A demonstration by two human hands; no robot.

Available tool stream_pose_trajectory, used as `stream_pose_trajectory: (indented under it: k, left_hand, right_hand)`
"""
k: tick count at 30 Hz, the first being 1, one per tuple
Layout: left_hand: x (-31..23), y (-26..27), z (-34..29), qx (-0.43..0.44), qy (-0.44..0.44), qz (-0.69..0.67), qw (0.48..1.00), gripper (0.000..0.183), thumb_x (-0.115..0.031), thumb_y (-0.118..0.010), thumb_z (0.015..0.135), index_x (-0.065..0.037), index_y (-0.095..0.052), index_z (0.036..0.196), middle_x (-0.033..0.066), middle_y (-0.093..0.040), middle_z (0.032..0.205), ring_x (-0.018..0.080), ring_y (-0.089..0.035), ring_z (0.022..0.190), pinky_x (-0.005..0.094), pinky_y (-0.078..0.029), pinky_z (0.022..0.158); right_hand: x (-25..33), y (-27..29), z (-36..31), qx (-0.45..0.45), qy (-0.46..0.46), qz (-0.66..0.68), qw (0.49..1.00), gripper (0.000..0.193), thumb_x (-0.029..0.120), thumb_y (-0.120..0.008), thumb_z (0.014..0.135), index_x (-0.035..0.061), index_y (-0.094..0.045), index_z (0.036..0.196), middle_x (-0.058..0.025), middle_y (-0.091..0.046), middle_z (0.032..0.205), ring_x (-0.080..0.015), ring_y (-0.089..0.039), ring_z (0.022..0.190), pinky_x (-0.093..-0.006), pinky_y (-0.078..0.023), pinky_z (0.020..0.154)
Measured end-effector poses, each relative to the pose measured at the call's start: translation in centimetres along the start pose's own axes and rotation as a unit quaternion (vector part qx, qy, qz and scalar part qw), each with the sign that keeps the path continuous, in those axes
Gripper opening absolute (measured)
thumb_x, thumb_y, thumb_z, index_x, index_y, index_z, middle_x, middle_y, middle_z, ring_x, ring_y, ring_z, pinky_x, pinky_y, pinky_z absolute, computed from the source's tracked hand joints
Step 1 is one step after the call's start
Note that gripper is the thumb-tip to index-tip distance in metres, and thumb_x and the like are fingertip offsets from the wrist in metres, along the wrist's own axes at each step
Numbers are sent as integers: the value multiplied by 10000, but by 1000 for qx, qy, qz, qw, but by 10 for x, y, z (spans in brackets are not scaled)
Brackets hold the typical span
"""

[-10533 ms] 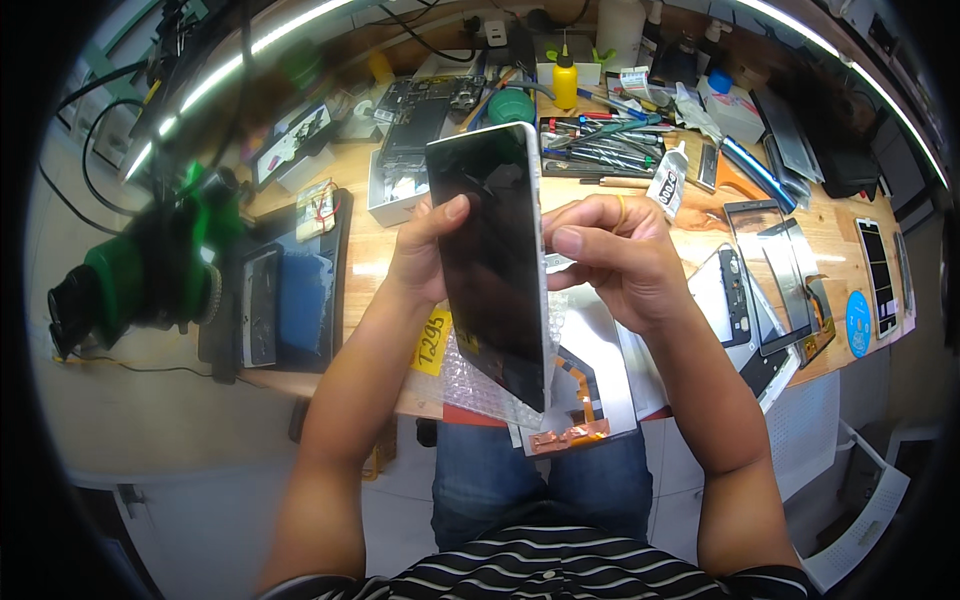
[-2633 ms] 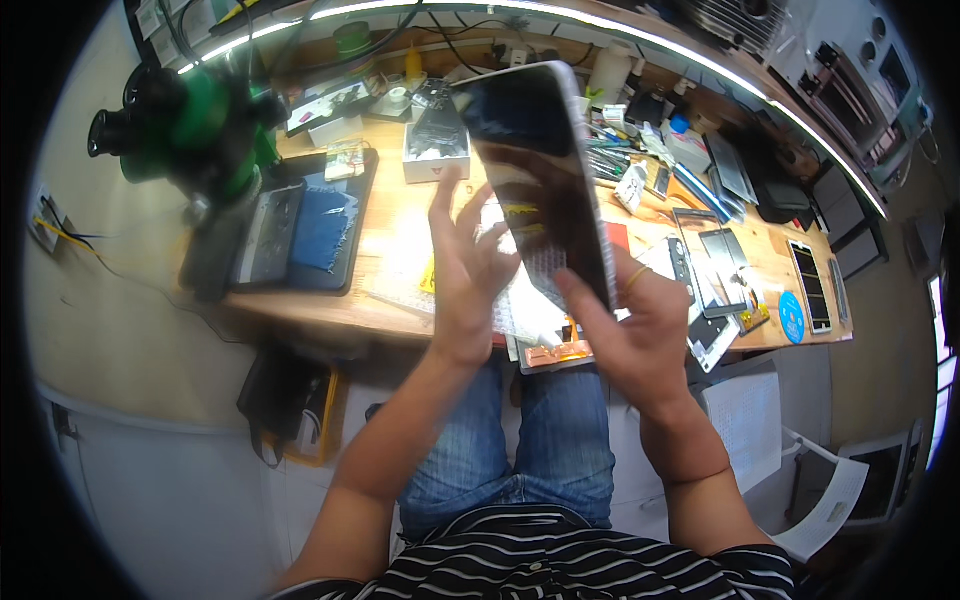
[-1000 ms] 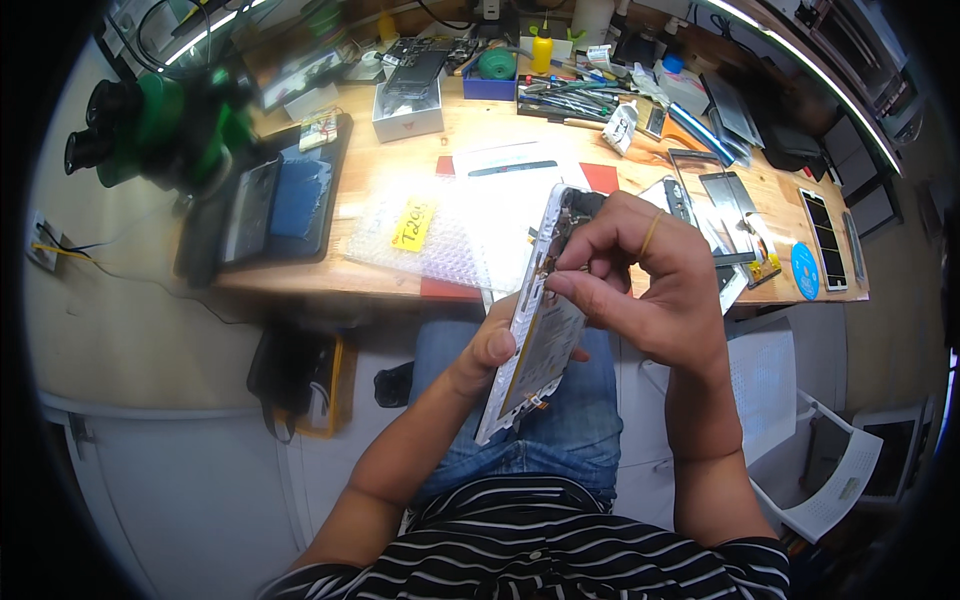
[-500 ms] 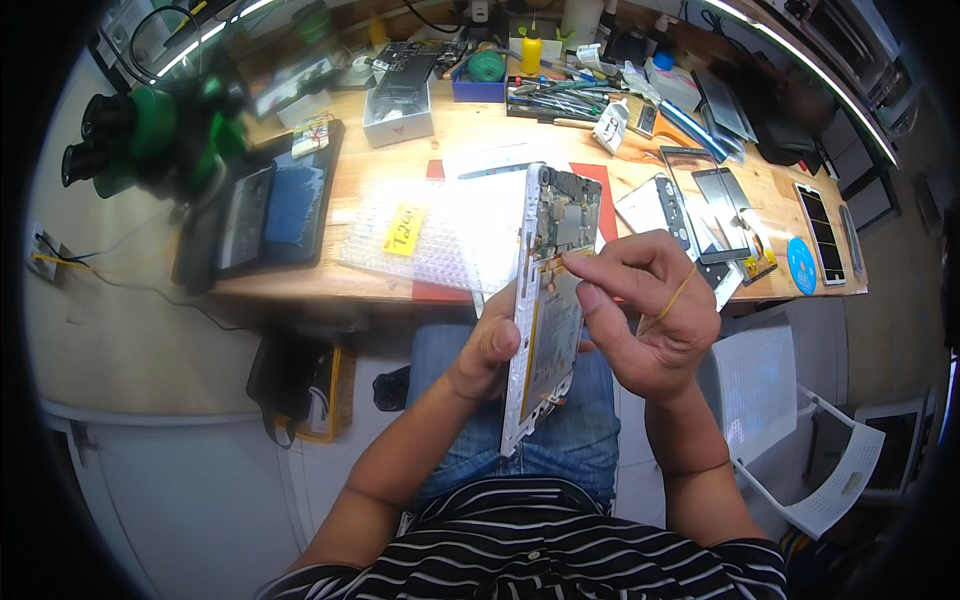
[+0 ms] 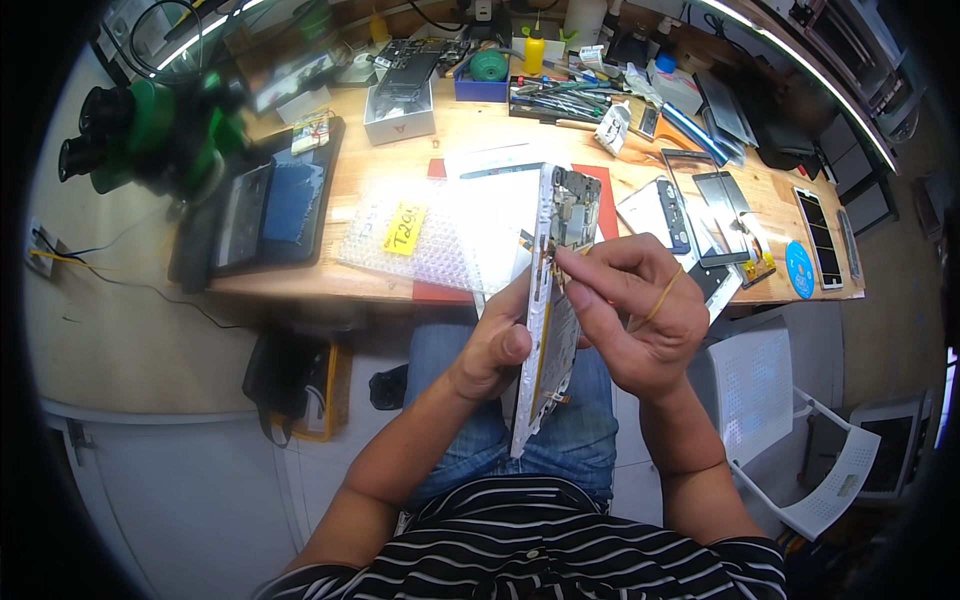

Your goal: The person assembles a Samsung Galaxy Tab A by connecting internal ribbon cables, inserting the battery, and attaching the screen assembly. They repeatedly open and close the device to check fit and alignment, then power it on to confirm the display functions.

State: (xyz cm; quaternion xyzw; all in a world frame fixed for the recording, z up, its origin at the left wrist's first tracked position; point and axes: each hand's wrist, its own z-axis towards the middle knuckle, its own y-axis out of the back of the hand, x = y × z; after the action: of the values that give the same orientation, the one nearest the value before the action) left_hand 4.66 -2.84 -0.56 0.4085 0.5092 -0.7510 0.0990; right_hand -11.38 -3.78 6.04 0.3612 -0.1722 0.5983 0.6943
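My left hand [image 5: 497,345] is wrapped round the left edge of an opened tablet [image 5: 562,330], thumb in front and fingers behind. The tablet stands nearly upright above my lap, its white frame [image 5: 530,385] turned edge-on toward me. Bare circuit boards [image 5: 577,205] show in its upper part, and a flat battery area lies below. My right hand [image 5: 640,315], a rubber band round it, pinches a thin flex cable [image 5: 553,257] at the frame's left edge between thumb and forefinger. Fingertips partly hide this cable.
A green microscope [image 5: 150,135] stands at the left beside a dark tablet [image 5: 245,215]. Bubble wrap [image 5: 365,240] with a yellow label lies at the bench's front. Screens and phone parts [image 5: 725,215] lie at right, a tool tray [image 5: 560,100] behind. A white chair [image 5: 755,390] stands to my right.
My right fingertips have moved slightly left, from over the boards to the tablet's edge, with the flex cable pinched. The tablet has turned more edge-on and shifted a little right.
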Motion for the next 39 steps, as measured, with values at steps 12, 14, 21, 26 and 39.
stream_pose_trajectory:
  k: [12,14,21,26,39]
  left_hand:
    - [-1,3,2,1,5,82,997,1168,-670,-781,745,-9,-272,1562,124,-453,1416,223,-513,1257,363,-491,998]
    - [0,2,2,-1,10,83,997,1171,-675,-778,746,-11,-268,1565,124,-452,1417,224,-502,1270,362,-484,1006]
    - [11,-6,6,-24,-30,64,997,1243,-711,-780,721,-18,-216,1586,141,-414,1481,240,-450,1341,383,-459,1045]
    - [10,-4,6,-22,-15,70,997,1271,-718,-783,712,-74,-162,1615,134,-365,1535,247,-432,1365,388,-456,1034]
    - [7,-9,6,-32,-12,94,995,1321,-737,-777,699,-102,-87,1630,157,-381,1529,256,-448,1350,386,-468,1007]
  right_hand:
    - [-4,0,-3,-28,39,-33,998,317,-76,-750,775,-4,-770,1084,-116,-689,907,-171,-671,765,-260,-530,656]
    - [-7,0,-5,-37,35,-25,998,313,-76,-749,778,-5,-770,1081,-118,-694,914,-176,-674,777,-263,-533,674]
    - [-12,-5,-10,-56,5,10,998,283,-78,-744,803,-17,-764,1079,-122,-706,960,-181,-678,833,-266,-534,731]
    - [-15,-3,-12,-55,-20,63,996,276,-70,-749,817,-22,-759,1089,-117,-696,983,-167,-666,865,-258,-525,752]
    - [-21,-2,-16,-64,-46,140,987,278,-73,-750,824,-15,-762,1095,-111,-687,1016,-162,-647,906,-250,-513,785]
